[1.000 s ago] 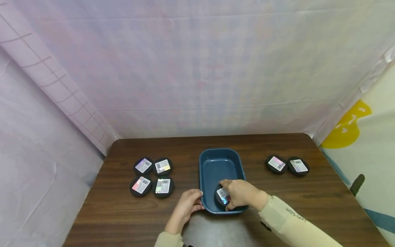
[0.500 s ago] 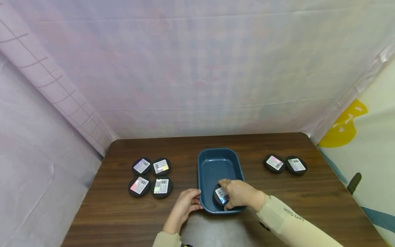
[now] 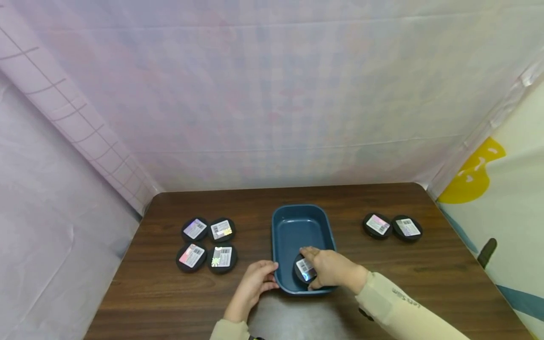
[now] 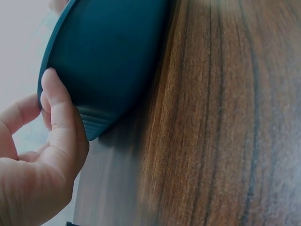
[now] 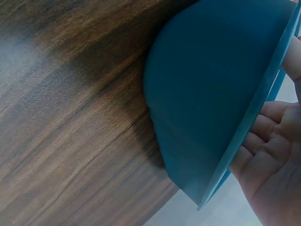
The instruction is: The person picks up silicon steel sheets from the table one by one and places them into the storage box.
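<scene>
Brown wood-grain table (image 3: 254, 226) bears a blue tray (image 3: 299, 232) before pale sheeting (image 3: 280, 94).

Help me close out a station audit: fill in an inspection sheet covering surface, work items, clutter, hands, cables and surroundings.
Surface: brown wood-grain table, with a pale sheen at the near side.
Work items: blue rectangular tray holding one barcode-labelled black disc; four matching discs in two rows of two, left of the tray; a side-by-side pair to its right. All seven lie label up.
Clutter: nothing seen.
Hands: left hand pinches the tray's left rim; right hand grips the disc inside, partly covering it.
Cables: nothing seen.
Surroundings: pale backdrop behind; white sheet with a yellow print at right.
</scene>
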`<state>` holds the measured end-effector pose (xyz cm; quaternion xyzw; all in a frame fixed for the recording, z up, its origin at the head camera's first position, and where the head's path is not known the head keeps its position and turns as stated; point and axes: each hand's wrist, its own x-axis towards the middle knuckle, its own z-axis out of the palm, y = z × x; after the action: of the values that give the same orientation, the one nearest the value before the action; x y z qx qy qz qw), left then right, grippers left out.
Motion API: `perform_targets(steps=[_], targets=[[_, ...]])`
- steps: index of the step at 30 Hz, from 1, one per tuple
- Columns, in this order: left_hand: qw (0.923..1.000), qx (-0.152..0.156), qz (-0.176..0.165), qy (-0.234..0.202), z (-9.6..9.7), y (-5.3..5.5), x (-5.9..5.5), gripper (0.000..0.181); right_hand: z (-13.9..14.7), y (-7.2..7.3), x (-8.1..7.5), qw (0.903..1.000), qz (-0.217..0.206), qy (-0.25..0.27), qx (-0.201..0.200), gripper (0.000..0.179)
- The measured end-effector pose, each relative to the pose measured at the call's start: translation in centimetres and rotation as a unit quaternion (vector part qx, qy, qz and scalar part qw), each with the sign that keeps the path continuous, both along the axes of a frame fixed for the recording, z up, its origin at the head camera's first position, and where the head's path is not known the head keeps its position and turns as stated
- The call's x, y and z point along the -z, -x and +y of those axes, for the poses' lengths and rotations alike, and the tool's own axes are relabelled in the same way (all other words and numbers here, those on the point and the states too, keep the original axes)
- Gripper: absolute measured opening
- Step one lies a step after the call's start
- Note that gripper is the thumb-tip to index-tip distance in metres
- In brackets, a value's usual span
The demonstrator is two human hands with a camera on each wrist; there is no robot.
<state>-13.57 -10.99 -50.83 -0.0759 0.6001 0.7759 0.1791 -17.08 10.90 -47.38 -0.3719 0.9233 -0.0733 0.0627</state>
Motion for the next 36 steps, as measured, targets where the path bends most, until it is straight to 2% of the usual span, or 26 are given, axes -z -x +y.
perform_targets(steps=[8, 15, 26, 30, 36], targets=[[0.9999, 0.012, 0.001, -0.001, -0.2, -0.1, 0.1, 0.024, 0.2, -0.1, 0.4, 0.9999, 0.011, 0.005, -0.009, 0.090], [0.9998, 0.018, 0.000, -0.002, -0.3, -0.1, 0.0, 0.029, 0.6, 0.0, 0.6, 0.9996, -0.005, 0.026, -0.008, 0.092], [0.9999, 0.001, 0.015, 0.002, -0.2, 0.2, 0.2, 0.022, 1.7, 0.0, 0.7, 0.9985, 0.003, 0.051, -0.019, 0.089], [0.9999, -0.004, 0.012, 0.002, 0.0, 0.3, 0.2, 0.021, 2.8, 0.2, -0.1, 0.9981, -0.002, 0.062, -0.004, 0.095], [0.9999, -0.006, 0.011, 0.004, 0.1, 0.4, 0.5, 0.021, 5.8, 1.4, -2.1, 0.9968, -0.009, 0.071, 0.034, 0.106]])
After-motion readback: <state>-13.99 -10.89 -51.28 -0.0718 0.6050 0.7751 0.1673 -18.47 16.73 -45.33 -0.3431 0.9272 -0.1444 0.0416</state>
